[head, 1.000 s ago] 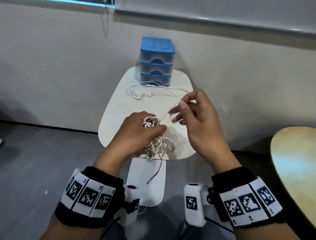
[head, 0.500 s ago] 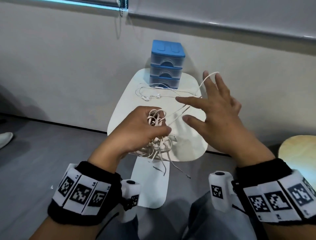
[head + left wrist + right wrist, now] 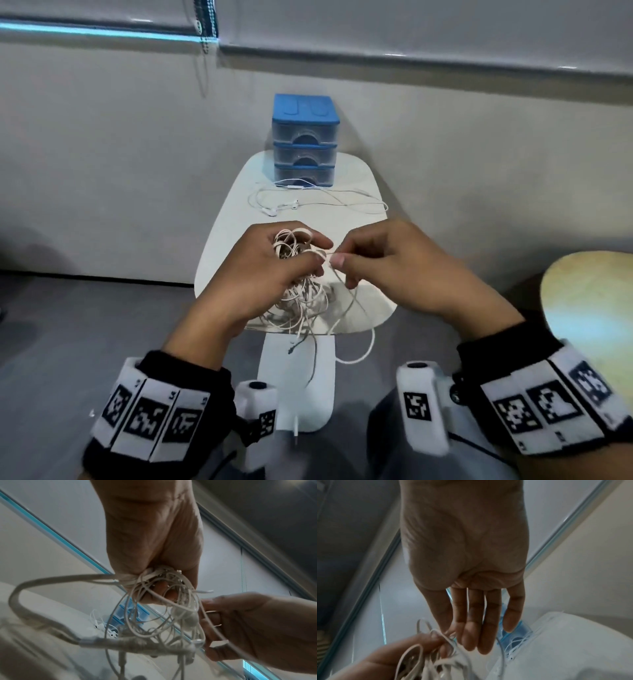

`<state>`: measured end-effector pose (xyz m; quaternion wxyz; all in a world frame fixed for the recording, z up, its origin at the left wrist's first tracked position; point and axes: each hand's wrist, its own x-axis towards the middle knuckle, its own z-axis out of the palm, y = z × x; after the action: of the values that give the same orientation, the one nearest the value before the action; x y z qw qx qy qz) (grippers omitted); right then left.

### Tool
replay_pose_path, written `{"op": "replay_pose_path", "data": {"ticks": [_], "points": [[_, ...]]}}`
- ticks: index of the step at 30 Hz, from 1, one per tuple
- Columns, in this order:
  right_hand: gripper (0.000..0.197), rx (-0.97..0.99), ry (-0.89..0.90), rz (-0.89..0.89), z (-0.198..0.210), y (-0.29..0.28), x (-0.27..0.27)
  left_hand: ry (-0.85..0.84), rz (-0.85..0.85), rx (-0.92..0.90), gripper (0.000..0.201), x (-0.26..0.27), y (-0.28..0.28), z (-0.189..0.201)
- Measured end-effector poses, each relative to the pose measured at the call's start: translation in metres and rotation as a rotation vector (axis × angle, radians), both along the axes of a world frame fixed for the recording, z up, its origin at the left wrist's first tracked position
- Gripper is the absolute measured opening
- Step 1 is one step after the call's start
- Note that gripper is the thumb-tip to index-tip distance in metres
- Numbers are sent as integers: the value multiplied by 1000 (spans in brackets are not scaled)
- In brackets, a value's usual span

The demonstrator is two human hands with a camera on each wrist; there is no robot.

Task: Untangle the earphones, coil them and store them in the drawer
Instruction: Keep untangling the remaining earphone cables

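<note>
- While my left hand (image 3: 270, 274) grips the tangled earphones (image 3: 298, 291) in a curled fist just over the near edge of the white table (image 3: 226, 246), my right hand (image 3: 387, 270) is back in at the bundle.
- Half a second ago that right hand was flung wide, fingers spread, a strand looped over them and drawn out toward the wall. Now it has closed in again, thumb and forefinger pinching one strand right beside the left thumb.
- The right wrist view shows the other fingers nearly straight and side by side, so it's a fingertip pinch, not a fist.
- I read that as one pull finished and a fresh one starting: strand by strand, and the knot is still thick.
- Loose tails hang off the table edge, one ending in a plug (image 3: 292, 350), so some length is already free.
- A second pair of earphones (image 3: 279, 207) lies spread out flat farther back, in front of the blue drawer unit (image 3: 305, 140), whose drawers are all closed.
- Coiling and storing are not yet begun; I judge we are early on.
</note>
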<state>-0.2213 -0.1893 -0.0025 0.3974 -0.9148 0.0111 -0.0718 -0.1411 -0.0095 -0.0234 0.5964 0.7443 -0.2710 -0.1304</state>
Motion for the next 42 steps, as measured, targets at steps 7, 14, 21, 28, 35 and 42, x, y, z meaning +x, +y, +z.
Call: {"op": "replay_pose_path", "data": {"ticks": [7, 14, 21, 28, 35, 42], "points": [[21, 150, -117, -134, -18, 11, 23, -32, 2, 8, 43, 1, 8, 3], [19, -258, -73, 6, -7, 3, 29, -5, 20, 23, 35, 8, 11, 6], [18, 335, -348, -80, 18, -4, 29, -81, -42, 92, 29, 12, 8, 7], [7, 1173, -997, -514, 54, -58, 12, -79, -164, 227, 13, 19, 7, 4], [34, 1058, -1279, -756, 35, -142, 2, -91, -185, 324, 11, 26, 5, 4], [25, 412, -807, -720, 20, -92, 0, -95, -144, 245, 6, 24, 1, 9]]}}
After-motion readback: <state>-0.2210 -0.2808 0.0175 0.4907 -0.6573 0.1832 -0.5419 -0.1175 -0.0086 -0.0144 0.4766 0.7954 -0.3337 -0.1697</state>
